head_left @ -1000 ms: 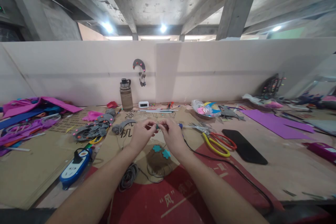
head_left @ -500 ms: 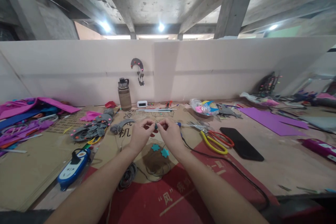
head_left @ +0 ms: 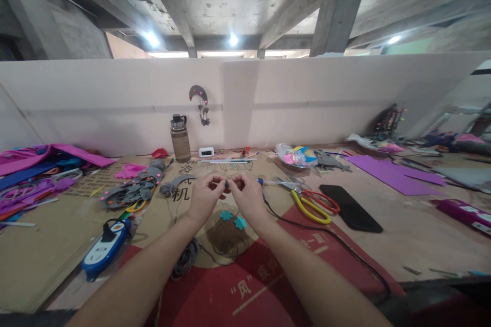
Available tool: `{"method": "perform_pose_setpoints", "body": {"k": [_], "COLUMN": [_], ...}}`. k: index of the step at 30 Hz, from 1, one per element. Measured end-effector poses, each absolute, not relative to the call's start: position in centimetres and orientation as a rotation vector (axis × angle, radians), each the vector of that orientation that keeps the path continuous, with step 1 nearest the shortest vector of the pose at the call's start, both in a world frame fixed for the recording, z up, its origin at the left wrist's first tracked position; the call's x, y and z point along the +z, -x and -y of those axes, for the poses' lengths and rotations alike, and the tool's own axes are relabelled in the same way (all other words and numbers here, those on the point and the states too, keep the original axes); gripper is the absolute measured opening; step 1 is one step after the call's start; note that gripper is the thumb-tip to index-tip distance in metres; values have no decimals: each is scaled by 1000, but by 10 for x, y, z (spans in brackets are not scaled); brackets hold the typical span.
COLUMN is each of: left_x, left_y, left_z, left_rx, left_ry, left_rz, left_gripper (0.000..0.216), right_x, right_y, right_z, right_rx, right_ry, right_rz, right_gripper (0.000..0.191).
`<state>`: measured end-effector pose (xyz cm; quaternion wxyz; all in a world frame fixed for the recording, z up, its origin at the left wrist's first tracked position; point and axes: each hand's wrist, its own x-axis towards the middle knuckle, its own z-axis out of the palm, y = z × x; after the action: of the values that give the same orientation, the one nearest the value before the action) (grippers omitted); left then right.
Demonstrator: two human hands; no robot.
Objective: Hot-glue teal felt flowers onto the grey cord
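Over the middle of the cardboard, my left hand [head_left: 207, 195] and my right hand [head_left: 245, 193] meet fingertip to fingertip. Both are closed in a pinch on one small dark piece [head_left: 226, 184], too small to name. Below them lie two turquoise flower-shaped pieces [head_left: 240, 223], beside a thin grey cord. A coil of grey yarn [head_left: 186, 259] rests near my left forearm. To the left of my left hand is a grey crescent piece [head_left: 182, 182] with a small ball of yarn. Scissors with red and yellow handles [head_left: 312, 207] lie right of my right hand.
A black phone [head_left: 351, 208] and a dark cable [head_left: 337, 237] lie to the right. At left are a blue-white power strip [head_left: 105, 249] and pink and purple felt [head_left: 49, 156]. A bottle [head_left: 180, 139] stands at the back by a white partition [head_left: 95, 102].
The view has shifted slightly, moving the surroundings a little to the left. Both hands keep their pinch on the small dark piece, with hardly any change in pose.
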<state>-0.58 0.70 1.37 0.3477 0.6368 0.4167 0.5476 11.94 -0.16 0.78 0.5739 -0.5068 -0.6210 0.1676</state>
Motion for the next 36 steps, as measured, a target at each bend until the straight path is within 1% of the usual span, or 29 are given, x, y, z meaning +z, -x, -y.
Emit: {"method": "perform_pose_setpoints", "body": {"k": [13, 27, 31, 34, 36], "left_x": [13, 18, 15, 12, 10], "left_y": [4, 4, 5, 6, 6], "left_z": [-5, -2, -5, -9, -10], "left_rx": [1494, 1403, 1366, 1333, 1310], "left_ry": [-1713, -1698, -1661, -1610, -1585], "left_rz": [-1101, -1074, -986, -935, -923], "left_gripper": [16, 16, 18, 19, 20], "right_x": [6, 8, 6, 3, 2], "right_y": [-120, -122, -124, -126, -127], "right_z": [3, 6, 2, -3, -5], "right_rx": [350, 418, 549, 690, 744], "right_ry": [1162, 1148, 1094, 1036, 1015], "right_rz": [1491, 1465, 1388, 1344, 1373], "right_gripper": [15, 18, 13, 21, 19]}}
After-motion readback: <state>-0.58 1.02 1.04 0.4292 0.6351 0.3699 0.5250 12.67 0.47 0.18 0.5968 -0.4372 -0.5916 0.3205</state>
